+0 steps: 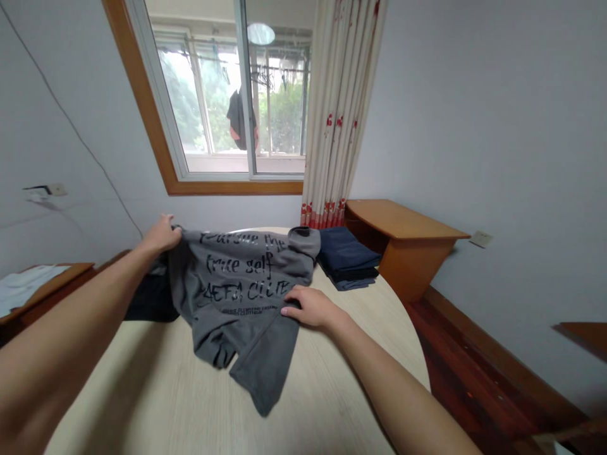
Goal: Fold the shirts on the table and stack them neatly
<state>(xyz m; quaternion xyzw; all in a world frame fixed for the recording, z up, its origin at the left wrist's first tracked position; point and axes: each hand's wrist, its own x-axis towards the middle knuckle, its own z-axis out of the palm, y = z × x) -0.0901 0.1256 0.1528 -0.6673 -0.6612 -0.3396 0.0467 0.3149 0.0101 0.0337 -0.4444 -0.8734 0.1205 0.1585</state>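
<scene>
A grey shirt [237, 265] with black lettering is partly lifted over the round table. My left hand [164, 234] is closed on its upper left edge and holds that side up. Lower down on the right, my right hand [310, 308] grips the shirt's edge near the lettering, thumb and fingers bent around the cloth. One sleeve [268, 360] hangs down toward me across the tabletop, and the cloth beside it is crumpled. The collar [303, 234] seems to be at the upper right.
Folded dark clothes [348, 256] are stacked at the table's [351, 392] right back edge. Black cloth [150, 297] lies at the left, partly behind my left arm. A wooden desk [403, 221] stands beyond, by the curtain [339, 114] and window.
</scene>
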